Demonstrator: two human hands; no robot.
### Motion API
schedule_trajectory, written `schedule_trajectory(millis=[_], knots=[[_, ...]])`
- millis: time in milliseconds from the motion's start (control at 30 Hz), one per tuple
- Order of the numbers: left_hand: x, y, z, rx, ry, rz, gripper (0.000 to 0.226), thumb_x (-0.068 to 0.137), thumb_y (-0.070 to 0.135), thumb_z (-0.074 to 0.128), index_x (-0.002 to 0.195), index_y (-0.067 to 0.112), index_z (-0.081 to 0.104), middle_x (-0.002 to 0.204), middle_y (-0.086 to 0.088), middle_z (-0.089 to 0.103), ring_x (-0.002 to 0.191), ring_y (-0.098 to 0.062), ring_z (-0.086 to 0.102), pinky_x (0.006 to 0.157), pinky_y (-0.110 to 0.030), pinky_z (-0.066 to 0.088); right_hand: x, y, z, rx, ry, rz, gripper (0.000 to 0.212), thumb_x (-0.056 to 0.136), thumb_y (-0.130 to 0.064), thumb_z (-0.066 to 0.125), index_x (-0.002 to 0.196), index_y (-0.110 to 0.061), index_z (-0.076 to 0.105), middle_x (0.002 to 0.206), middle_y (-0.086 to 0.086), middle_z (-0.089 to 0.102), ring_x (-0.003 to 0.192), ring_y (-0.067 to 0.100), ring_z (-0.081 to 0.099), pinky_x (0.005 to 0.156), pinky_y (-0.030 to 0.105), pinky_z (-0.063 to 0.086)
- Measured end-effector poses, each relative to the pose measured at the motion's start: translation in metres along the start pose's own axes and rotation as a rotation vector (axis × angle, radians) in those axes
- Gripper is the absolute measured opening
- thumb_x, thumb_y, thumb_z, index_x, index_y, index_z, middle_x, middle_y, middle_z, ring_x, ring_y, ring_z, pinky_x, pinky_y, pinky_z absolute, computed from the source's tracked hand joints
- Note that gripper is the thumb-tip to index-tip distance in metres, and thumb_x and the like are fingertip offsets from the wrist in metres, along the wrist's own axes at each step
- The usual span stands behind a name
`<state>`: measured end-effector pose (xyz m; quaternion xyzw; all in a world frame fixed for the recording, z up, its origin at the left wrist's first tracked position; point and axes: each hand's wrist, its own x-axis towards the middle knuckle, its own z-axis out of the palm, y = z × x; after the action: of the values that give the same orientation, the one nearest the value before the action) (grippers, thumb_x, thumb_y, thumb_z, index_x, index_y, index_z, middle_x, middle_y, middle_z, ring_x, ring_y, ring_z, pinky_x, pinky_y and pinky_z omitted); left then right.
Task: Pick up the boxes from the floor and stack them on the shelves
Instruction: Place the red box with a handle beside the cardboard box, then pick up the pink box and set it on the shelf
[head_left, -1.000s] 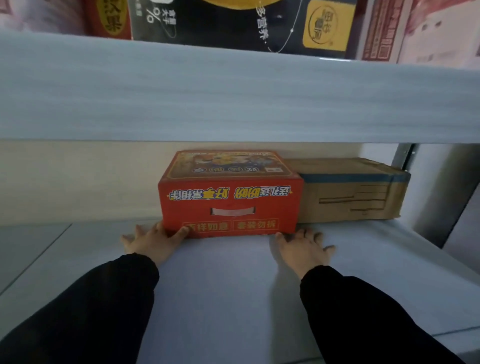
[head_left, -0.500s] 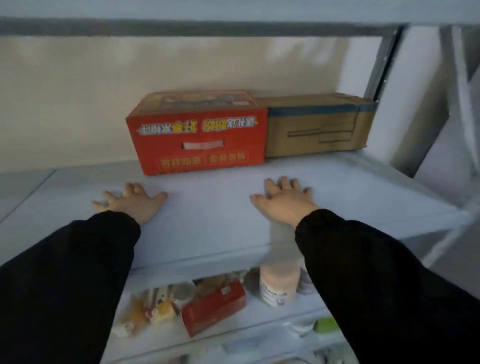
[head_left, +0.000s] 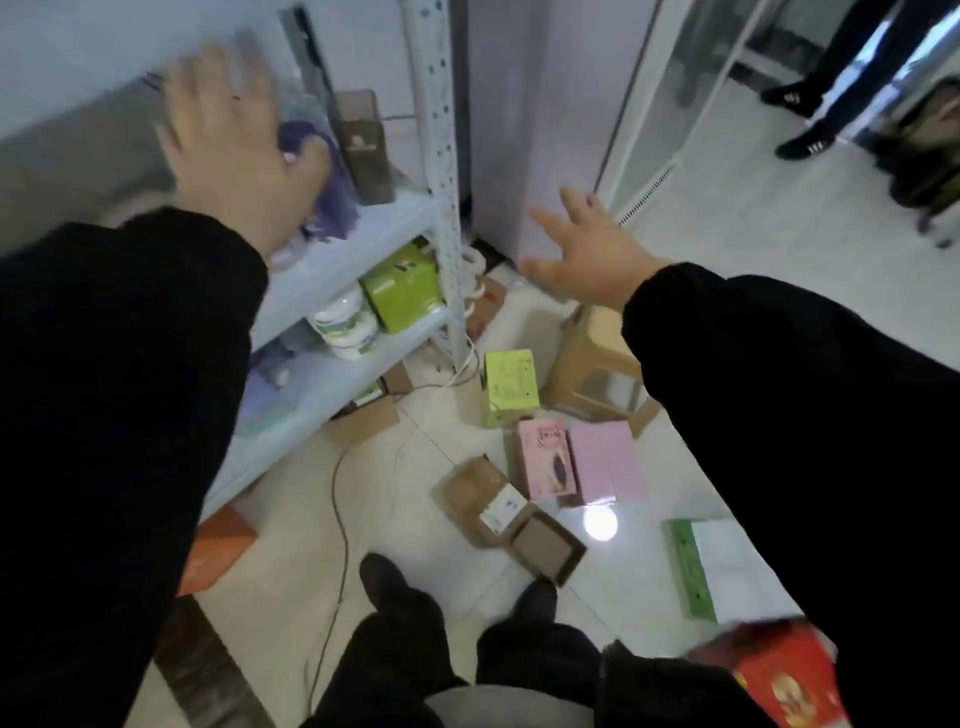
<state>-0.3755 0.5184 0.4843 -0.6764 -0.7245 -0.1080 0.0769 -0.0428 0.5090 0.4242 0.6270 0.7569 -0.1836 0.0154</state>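
Note:
Several boxes lie on the pale tiled floor: a lime-green box (head_left: 509, 387), a pink box (head_left: 546, 460), a flat pink box (head_left: 605, 458), a brown carton with a white label (head_left: 485, 500), a large tan carton (head_left: 597, 364), a green-edged white box (head_left: 717, 566) and a red box (head_left: 774, 675) at the bottom right. My left hand (head_left: 228, 145), blurred, hangs with spread fingers in front of the white shelf unit (head_left: 441, 171). My right hand (head_left: 587, 249) is spread in the air above the floor boxes. Both hands hold nothing.
The shelves hold a brown box (head_left: 363, 145), a green box (head_left: 402, 286), white tubs (head_left: 345, 327) and purple packaging. An orange box (head_left: 218, 545) and a cable (head_left: 337, 519) lie by the shelf foot. My feet (head_left: 384, 577) stand below. Another person's legs (head_left: 810, 104) are at top right.
My hands have left the upper shelf, where the red box stayed beside the brown carton. My view has swung down and right to the floor boxes; both arms now hang in the air.

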Motion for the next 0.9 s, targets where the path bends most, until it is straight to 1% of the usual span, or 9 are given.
schedule_trajectory(millis=[67,167,233,333,433,567,767,833,900], knots=[[-0.036,0.063,0.061,-0.004,-0.294,0.169,0.084,0.089,0.063,0.038,0.160,0.021,0.022,0.167,-0.015,0.018,0.153,-0.043,0.011,0.119,-0.063,0.016,-0.036,0.071,0.048,0.066,-0.066,0.186,0.081,0.096,-0.066,0.047,0.163,-0.030,0.016,0.171,0.014,-0.001,0.157,0.038,0.000,0.125,0.054,0.011],[-0.096,0.129,0.142,-0.060,-0.727,0.237,0.083,0.089,0.064,0.041,0.158,0.021,0.030,0.162,-0.015,0.034,0.147,-0.038,0.031,0.115,-0.046,0.031,-0.094,0.158,0.116,0.149,-0.191,0.416,0.081,0.097,-0.063,0.048,0.162,-0.025,0.020,0.169,0.019,0.012,0.154,0.042,0.011,0.124,0.054,0.018],[-0.128,0.153,0.183,-0.060,-0.960,0.238,0.072,0.099,0.052,0.050,0.159,0.017,0.032,0.160,-0.014,0.039,0.144,-0.034,0.040,0.110,-0.037,0.036,-0.138,0.198,0.152,0.218,-0.284,0.550,0.080,0.097,-0.060,0.049,0.162,-0.021,0.023,0.166,0.019,0.019,0.152,0.042,0.018,0.122,0.052,0.022],[-0.156,0.173,0.223,0.042,-1.197,0.288,0.068,0.102,0.055,0.047,0.159,0.022,0.031,0.163,-0.007,0.037,0.146,-0.028,0.040,0.110,-0.032,0.034,-0.192,0.234,0.196,0.300,-0.398,0.742,0.078,0.097,-0.056,0.052,0.160,-0.017,0.027,0.163,0.019,0.026,0.149,0.039,0.026,0.118,0.048,0.027],[-0.161,0.192,0.255,0.061,-1.298,0.288,0.061,0.104,0.052,0.044,0.156,0.023,0.036,0.159,-0.005,0.044,0.142,-0.028,0.044,0.108,-0.030,0.035,-0.220,0.246,0.224,0.430,-0.414,0.868,0.074,0.097,-0.050,0.057,0.157,-0.013,0.034,0.159,0.019,0.036,0.145,0.036,0.037,0.116,0.041,0.033],[-0.166,0.223,0.293,-0.093,-1.340,0.229,0.051,0.105,0.039,0.047,0.151,0.019,0.045,0.151,-0.010,0.052,0.134,-0.029,0.050,0.096,-0.026,0.037,-0.232,0.239,0.245,0.545,-0.371,0.978,0.067,0.099,-0.042,0.057,0.155,-0.013,0.038,0.156,0.015,0.041,0.141,0.030,0.042,0.113,0.036,0.032],[-0.184,0.262,0.347,-0.255,-1.405,0.119,0.048,0.103,0.039,0.049,0.146,0.016,0.051,0.145,-0.010,0.057,0.131,-0.031,0.053,0.106,-0.032,0.041,-0.201,0.243,0.280,0.616,-0.377,0.982,0.062,0.098,-0.038,0.057,0.154,-0.014,0.041,0.160,0.009,0.038,0.144,0.026,0.040,0.117,0.038,0.032],[-0.196,0.272,0.361,-0.318,-1.410,0.086,0.039,0.102,0.039,0.049,0.134,0.020,0.058,0.132,-0.007,0.063,0.124,-0.029,0.055,0.108,-0.036,0.042,-0.182,0.254,0.291,0.644,-0.399,0.948,0.061,0.098,-0.037,0.056,0.153,-0.017,0.042,0.160,0.008,0.039,0.143,0.026,0.041,0.117,0.039,0.032],[-0.210,0.284,0.381,-0.344,-1.396,0.052,0.027,0.098,0.039,0.050,0.116,0.024,0.064,0.108,-0.001,0.063,0.112,-0.025,0.057,0.101,-0.034,0.045,-0.161,0.273,0.303,0.688,-0.433,0.927,0.061,0.098,-0.035,0.056,0.154,-0.016,0.042,0.156,0.009,0.043,0.140,0.026,0.044,0.115,0.038,0.034]])
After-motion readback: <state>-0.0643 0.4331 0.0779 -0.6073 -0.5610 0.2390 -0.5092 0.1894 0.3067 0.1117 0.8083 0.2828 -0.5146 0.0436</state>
